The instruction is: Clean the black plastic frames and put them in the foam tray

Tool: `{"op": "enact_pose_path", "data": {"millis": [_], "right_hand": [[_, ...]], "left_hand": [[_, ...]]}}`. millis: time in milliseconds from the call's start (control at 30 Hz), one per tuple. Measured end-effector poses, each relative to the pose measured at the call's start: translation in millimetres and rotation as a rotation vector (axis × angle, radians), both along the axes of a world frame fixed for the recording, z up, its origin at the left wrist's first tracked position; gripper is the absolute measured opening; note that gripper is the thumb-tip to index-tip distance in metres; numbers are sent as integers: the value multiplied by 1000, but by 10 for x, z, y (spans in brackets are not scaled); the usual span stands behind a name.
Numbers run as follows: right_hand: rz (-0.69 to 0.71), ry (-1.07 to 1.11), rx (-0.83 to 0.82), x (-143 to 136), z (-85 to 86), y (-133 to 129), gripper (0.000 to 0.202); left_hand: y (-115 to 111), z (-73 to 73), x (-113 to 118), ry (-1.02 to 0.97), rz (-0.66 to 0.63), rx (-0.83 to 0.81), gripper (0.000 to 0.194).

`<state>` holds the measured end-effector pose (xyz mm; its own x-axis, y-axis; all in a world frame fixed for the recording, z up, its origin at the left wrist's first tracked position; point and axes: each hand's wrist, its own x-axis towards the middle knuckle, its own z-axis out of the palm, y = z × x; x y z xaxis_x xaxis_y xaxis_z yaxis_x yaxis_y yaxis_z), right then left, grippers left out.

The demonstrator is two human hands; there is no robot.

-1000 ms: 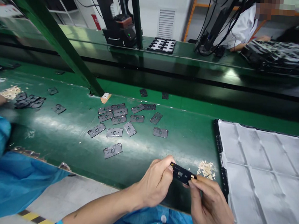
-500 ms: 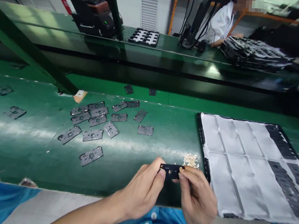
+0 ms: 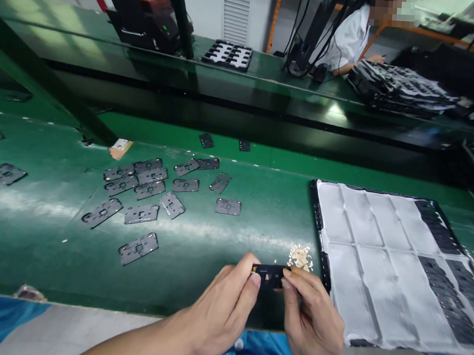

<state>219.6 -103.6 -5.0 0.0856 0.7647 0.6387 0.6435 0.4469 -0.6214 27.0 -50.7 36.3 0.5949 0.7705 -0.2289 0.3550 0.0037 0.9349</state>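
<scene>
A small black plastic plate with a cutout (image 3: 270,275) is held up above the front of the green bench. My left hand (image 3: 229,303) pinches its left end between thumb and fingers. At the other end, my right hand (image 3: 312,316) grips the plate's right corner with thumb and forefinger. Whether the right fingertips also hold a tiny piece is hidden. Just beyond my right hand lies a little pile of small beige bits (image 3: 300,257). Several similar dark plates (image 3: 141,214) lie scattered on the bench to the left.
To the right sits a black tray lined with white sheet (image 3: 346,262), with dark plates (image 3: 450,297) in its right compartments. A green post (image 3: 61,86) slants down at left. Across the raised ledge are a tray (image 3: 228,55), stacked trays (image 3: 399,88) and a person in white (image 3: 348,37).
Both hands keep hold of the black plate in nearly the same pose. The view has shifted slightly, so the scattered plates appear a little farther left.
</scene>
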Motion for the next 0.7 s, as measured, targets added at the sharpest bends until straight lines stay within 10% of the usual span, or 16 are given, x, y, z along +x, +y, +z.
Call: {"op": "enact_pose_path", "data": {"millis": [700], "right_hand": [[-52,31,-23,-3,-57,-35,35]], "left_hand": [[-20,12,42,-78,34,-134,31]]}}
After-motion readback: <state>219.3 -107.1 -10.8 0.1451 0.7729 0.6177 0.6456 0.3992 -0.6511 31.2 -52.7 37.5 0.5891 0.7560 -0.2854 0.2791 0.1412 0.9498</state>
